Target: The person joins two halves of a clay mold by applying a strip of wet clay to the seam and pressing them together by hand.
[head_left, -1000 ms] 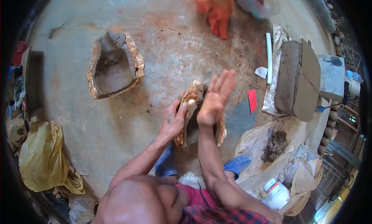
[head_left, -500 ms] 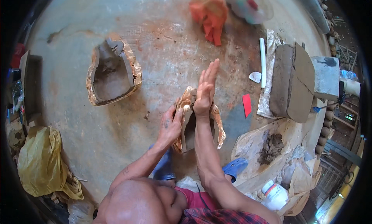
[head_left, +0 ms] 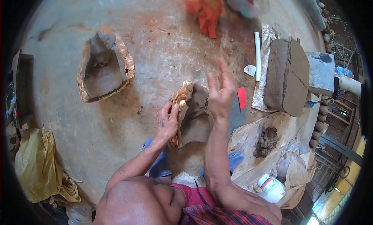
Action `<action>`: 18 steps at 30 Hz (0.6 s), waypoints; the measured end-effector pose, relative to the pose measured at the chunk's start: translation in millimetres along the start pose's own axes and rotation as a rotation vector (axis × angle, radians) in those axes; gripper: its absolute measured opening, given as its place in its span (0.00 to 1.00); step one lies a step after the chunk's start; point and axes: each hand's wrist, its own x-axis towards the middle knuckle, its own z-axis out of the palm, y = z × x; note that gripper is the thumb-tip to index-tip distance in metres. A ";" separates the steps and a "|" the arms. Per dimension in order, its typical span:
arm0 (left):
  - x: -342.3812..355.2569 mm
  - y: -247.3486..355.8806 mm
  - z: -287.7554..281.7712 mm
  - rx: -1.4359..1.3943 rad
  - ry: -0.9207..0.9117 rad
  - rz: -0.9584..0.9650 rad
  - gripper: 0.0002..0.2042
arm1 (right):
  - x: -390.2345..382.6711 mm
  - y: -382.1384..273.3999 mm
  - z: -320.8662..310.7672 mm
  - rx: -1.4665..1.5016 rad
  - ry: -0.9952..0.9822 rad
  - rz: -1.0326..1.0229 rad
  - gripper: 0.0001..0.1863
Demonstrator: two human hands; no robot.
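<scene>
A mold piece (head_left: 196, 126) with a pale, orange-stained crust and a grey clay lining is between my hands, near my feet. My left hand (head_left: 166, 122) grips its left wall, thumb at the rim and fingers along the outer side. Over the right edge of the piece, my right hand (head_left: 221, 94) is raised with fingers stretched out and apart, holding nothing. That forearm hides the mold's right wall. Farther off to the left lies a second clay-lined mold piece (head_left: 105, 69), hollow side up, untouched.
Right: a big grey clay block (head_left: 279, 75), a white rod (head_left: 257, 56), a red card (head_left: 241, 98), a white scraper-like piece (head_left: 250, 70) and a clay lump (head_left: 266, 142) on a sheet. An orange cloth (head_left: 206, 13) lies far off; a yellow plastic bag (head_left: 37, 162) sits left.
My right hand has shifted right from above the mold's middle, its fingers spreading, so more of the clay lining shows. My left hand still holds the left wall. The whole view has shifted slightly.
</scene>
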 end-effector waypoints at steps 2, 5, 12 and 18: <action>0.8 8.4 4.6 -0.014 -0.018 0.006 0.25 | 8.6 -5.6 -30.3 -0.745 -0.209 0.220 0.34; 1.2 1.5 5.7 -0.088 -0.017 -0.017 0.24 | 17.2 6.8 -30.2 -0.801 -0.383 0.325 0.32; 1.2 5.3 3.0 -0.057 -0.041 -0.041 0.24 | 20.4 25.8 -27.8 -0.783 -0.491 0.547 0.27; 1.9 10.1 8.4 -0.063 -0.027 -0.068 0.23 | 17.7 33.5 -28.4 -0.795 -0.454 0.364 0.19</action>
